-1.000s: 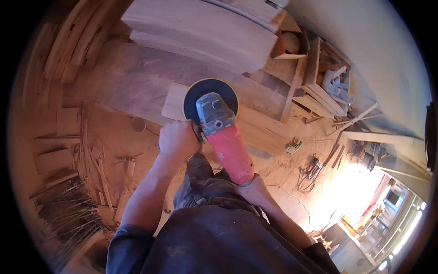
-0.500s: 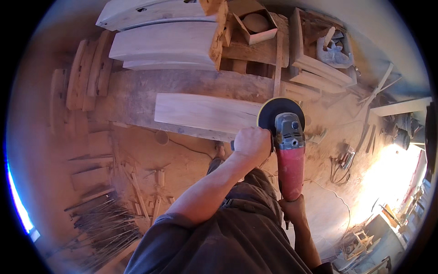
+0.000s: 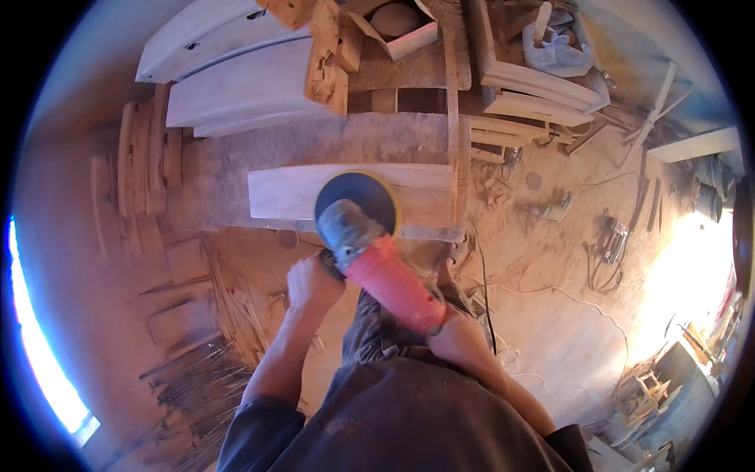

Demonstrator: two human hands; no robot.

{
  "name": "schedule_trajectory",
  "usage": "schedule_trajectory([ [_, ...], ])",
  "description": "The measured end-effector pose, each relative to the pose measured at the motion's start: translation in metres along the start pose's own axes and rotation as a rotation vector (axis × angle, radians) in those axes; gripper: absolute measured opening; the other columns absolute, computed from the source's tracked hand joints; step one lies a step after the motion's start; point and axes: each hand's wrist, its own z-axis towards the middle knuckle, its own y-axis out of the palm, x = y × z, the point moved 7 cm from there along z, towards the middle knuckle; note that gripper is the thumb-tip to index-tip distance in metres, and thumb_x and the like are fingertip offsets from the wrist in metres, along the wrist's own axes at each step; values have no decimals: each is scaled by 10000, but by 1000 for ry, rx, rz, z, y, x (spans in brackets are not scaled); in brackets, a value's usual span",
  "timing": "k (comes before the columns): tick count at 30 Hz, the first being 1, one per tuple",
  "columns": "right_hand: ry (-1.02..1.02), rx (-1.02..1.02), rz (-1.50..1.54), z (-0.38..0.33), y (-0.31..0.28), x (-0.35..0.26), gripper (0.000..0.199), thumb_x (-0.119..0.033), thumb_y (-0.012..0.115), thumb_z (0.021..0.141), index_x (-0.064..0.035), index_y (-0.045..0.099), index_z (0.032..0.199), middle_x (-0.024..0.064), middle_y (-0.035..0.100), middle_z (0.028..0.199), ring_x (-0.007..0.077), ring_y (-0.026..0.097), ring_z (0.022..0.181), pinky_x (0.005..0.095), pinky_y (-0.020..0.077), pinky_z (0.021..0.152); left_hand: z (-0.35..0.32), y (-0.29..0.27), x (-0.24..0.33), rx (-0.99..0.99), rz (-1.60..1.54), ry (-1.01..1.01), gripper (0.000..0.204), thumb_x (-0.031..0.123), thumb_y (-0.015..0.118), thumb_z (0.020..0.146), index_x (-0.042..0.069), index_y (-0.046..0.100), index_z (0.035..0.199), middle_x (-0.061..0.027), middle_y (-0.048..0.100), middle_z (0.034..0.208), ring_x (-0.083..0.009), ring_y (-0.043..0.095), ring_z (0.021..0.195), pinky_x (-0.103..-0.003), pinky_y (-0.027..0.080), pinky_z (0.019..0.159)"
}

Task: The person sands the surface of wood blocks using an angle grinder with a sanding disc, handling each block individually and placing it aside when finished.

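A red and grey angle grinder with a round dark disc, edged in yellow, is held in both my hands. The disc overlaps the middle of a pale wooden board; whether it touches the wood I cannot tell. My left hand is closed round the dark side handle at the tool's head. At the rear end of the red body my right hand grips, its fingers mostly hidden by the tool. The board lies flat along the near side of a dusty workbench.
Pale thick boards are stacked at the bench's far left. A box with a round disc and a wooden tray holding a plastic bag stand at the back. Cables run over the floor at right; thin rods lie at lower left.
The grinder has moved left from the board's right end to its middle, and its body now slants down to the right. Both hands have travelled with it, and the view has shifted.
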Motion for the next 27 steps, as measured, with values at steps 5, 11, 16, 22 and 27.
schedule_trajectory([
  [5, 113, 129, 145, -45, -17, 90, 337, -240, 684, 793, 50, 702, 962, 284, 720, 896, 408, 728, 900, 487, 565, 782, -17, 13, 126, -169, -34, 284, 245, 300, 729, 808, 64, 734, 875, -182, 734, 815, -367, 738, 800, -478, 592, 726],
  [11, 215, 192, 290, -65, -8, 134, 259, -214, 747, 775, 40, 704, 802, 136, 674, 626, 193, 654, 547, 369, 490, 509, -24, 27, 162, -115, -91, 441, 149, 204, 655, 824, 86, 735, 869, -172, 735, 819, -360, 739, 792, -477, 589, 710],
  [16, 95, 42, 180, -33, -2, 55, 392, -303, 672, 829, -14, 697, 1093, 283, 712, 1012, 466, 679, 989, 528, 538, 859, -19, 10, 64, -67, -90, 144, 231, 270, 744, 760, 93, 726, 908, -202, 719, 812, -415, 702, 811, -521, 556, 740],
  [22, 77, 70, 204, -29, -9, 40, 378, -290, 641, 842, -16, 701, 1096, 276, 714, 1031, 468, 677, 997, 520, 540, 866, -16, 1, 67, -77, -79, 125, 228, 259, 745, 745, 87, 733, 894, -210, 717, 812, -422, 697, 812, -520, 554, 742],
  [27, 282, 87, 247, -52, -18, 118, 320, -234, 706, 808, 46, 712, 962, 250, 726, 861, 336, 740, 875, 445, 553, 723, -14, 13, 159, -204, -16, 394, 268, 255, 746, 737, 67, 733, 927, -196, 735, 863, -380, 728, 827, -476, 580, 735],
])
